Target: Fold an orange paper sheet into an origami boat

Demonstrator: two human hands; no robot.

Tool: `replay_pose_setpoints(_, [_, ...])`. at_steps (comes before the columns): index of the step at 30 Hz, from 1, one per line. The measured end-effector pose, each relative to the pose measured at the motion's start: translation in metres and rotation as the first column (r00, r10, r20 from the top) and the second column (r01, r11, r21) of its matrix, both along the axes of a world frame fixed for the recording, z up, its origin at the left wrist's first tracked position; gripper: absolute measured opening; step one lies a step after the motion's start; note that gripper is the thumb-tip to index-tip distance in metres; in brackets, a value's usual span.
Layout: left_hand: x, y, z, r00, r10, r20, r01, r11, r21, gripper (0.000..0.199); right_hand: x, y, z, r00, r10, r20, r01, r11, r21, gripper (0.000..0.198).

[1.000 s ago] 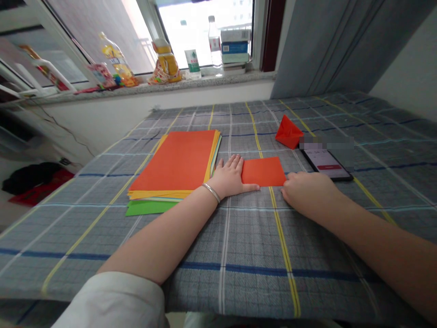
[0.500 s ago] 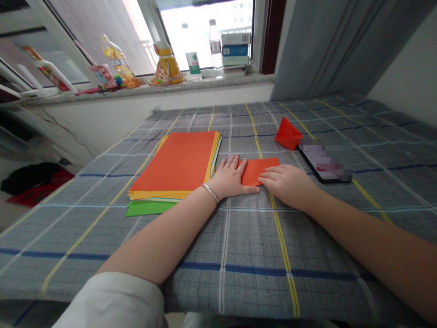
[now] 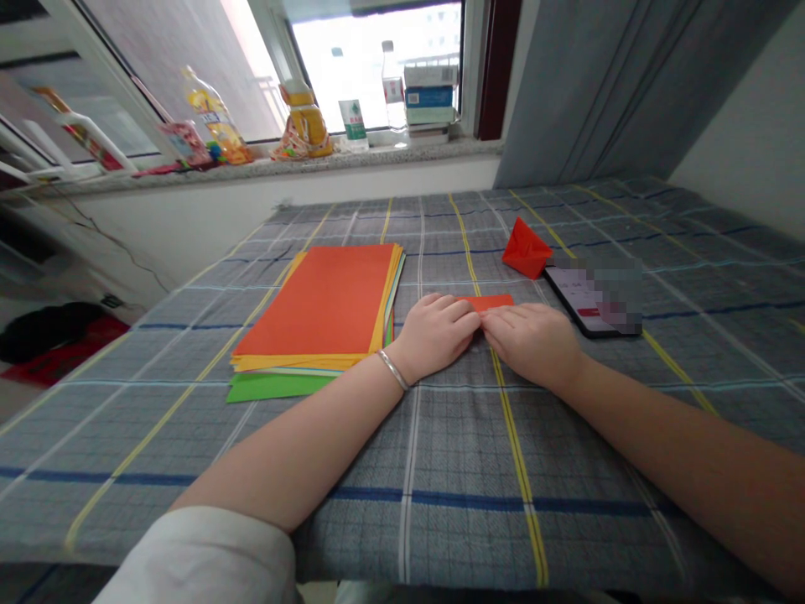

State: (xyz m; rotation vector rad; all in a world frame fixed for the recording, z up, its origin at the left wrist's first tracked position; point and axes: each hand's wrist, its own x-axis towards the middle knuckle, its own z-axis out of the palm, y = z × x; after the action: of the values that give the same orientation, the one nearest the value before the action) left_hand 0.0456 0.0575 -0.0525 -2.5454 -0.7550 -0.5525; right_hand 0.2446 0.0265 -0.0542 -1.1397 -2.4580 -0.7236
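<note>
A small orange sheet of paper (image 3: pixel 494 302) lies on the checked cloth, mostly covered by my hands, with only its far strip showing. My left hand (image 3: pixel 438 333), a silver bangle at its wrist, is closed at the paper's left and near side, fingers bent together. From the right, my right hand (image 3: pixel 533 342) pinches the near edge, its fingertips meeting the left hand's. Thumbs and the near part of the sheet are hidden. A folded red paper shape (image 3: pixel 527 249) stands beyond the right hand.
Left of my hands is a stack of coloured paper (image 3: pixel 320 302), orange on top. A phone (image 3: pixel 582 302) lies at the right, its screen partly blurred. The checked cloth (image 3: pixel 465 453) spreads all around. Bottles and boxes (image 3: pixel 430 96) line the windowsill at the back.
My left hand has gone from lying flat with fingers spread to bent and closed beside the right fingertips. Less of the orange paper shows. My right hand has barely moved.
</note>
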Motion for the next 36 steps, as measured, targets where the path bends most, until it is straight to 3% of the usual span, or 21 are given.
replay_pose_setpoints(5, [0.001, -0.001, 0.0, 0.999, -0.002, 0.04, 0.003, 0.999, -0.031, 0.024, -0.001, 0.001, -0.002, 0.998, 0.017, -0.055, -0.016, 1.0, 0.02, 0.025])
replay_pose_setpoints(19, [0.003, -0.004, 0.001, 0.998, 0.029, 0.062, -0.032, 0.998, 0.048, 0.024, -0.003, 0.002, -0.002, 0.989, 0.022, -0.147, -0.02, 1.0, 0.017, 0.029])
replay_pose_setpoints(28, [0.006, -0.006, 0.0, 0.996, 0.022, 0.083, -0.029, 0.997, 0.078, 0.023, -0.008, 0.002, -0.001, 0.985, -0.017, -0.17, 0.018, 1.0, 0.002, 0.024])
replay_pose_setpoints(36, [-0.001, -0.003, 0.003, 0.991, 0.102, 0.086, -0.107, 0.992, 0.061, 0.016, 0.003, 0.004, 0.002, 0.977, -0.126, -0.175, 0.119, 0.992, -0.046, 0.022])
